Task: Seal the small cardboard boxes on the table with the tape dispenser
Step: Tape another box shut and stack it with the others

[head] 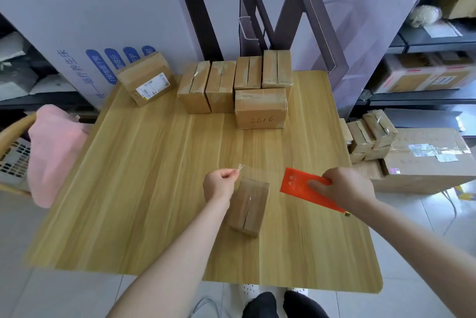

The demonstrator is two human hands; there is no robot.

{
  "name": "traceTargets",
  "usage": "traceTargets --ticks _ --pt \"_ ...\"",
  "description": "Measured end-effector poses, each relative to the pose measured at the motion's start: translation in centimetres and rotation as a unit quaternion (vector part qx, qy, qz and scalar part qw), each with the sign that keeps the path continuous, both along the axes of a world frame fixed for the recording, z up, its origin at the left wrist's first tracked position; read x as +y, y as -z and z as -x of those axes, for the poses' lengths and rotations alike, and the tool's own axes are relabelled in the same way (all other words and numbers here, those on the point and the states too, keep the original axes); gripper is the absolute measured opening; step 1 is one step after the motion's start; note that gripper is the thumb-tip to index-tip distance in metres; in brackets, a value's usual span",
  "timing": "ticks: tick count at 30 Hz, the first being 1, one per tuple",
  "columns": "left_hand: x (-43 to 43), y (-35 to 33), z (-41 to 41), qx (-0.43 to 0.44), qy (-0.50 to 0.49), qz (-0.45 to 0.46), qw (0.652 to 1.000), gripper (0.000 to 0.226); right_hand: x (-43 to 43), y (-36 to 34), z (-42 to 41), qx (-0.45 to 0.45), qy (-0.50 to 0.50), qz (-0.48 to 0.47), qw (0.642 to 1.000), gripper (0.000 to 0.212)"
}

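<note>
Left hand (221, 184): pinches the end of the clear tape (240, 167) above the far end of the small box.
Right hand (346, 187): grips the orange tape dispenser (300, 183), just right of the small box.
Small box (248, 208): lies seam up near the front edge of the worktop (154, 188).
Around: other boxes (233, 84) line the far edge; a pink cloth (56, 152) hangs beside the left edge.

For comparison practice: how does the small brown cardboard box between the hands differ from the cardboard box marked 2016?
The small brown cardboard box shows an open seam; the 2016 box shows wrinkled tape. The small box lies lengthwise, alone; the 2016 box crosswise, beside others. Both sit on the wooden table.
</note>
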State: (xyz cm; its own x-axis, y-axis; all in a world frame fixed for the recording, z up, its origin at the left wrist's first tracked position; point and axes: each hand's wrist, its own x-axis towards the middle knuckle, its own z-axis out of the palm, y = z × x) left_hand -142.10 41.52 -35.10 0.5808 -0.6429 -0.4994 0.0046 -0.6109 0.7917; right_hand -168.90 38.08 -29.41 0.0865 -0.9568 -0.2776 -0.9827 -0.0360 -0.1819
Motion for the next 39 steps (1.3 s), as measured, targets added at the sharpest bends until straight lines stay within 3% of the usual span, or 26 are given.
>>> traceTargets --ticks 6,12,17,20,22,26,30,35,39 --pt "-0.7 2.5 -0.1 -0.03 -0.002 -0.022 0.999 0.02 -1.6 2.1 -1.9 0.054 -0.037 -0.014 0.998 0.044" --pt "-0.9 5.2 0.1 -0.062 0.011 -0.05 0.997 0.009 -2.3 3.5 -3.2 0.079 -0.049 -0.024 0.995 0.042" --pt "-0.5 6.6 1.5 -0.068 0.026 -0.072 0.995 0.02 -2.7 4.6 -4.7 0.08 -0.057 -0.012 0.995 0.044" --pt "0.3 6.8 2.2 -0.082 0.01 -0.131 0.988 0.051 -3.0 4.7 -5.1 0.092 -0.066 0.007 0.994 0.044" --pt "1.1 6.5 2.7 -0.112 -0.022 -0.088 0.99 0.056 -3.0 4.7 -5.3 0.1 -0.077 0.01 0.992 0.043" --pt "3.0 6.1 4.8 -0.118 0.0 0.046 0.992 0.04 -3.2 4.3 -6.3 0.113 -0.102 0.011 0.988 0.039" --pt "3.7 7.2 4.8 -0.102 0.045 0.035 0.993 0.045 -3.5 3.3 -7.5 0.115 -0.119 0.005 0.986 0.04" --pt "3.4 8.1 4.6 -0.113 0.034 0.069 0.991 0.021 -3.8 3.0 -9.6 0.15 -0.151 0.029 0.977 0.035" --pt "3.6 8.4 4.7 -0.119 0.027 0.063 0.991 0.021 -3.3 4.9 -11.0 0.148 -0.157 -0.034 0.976 0.021"
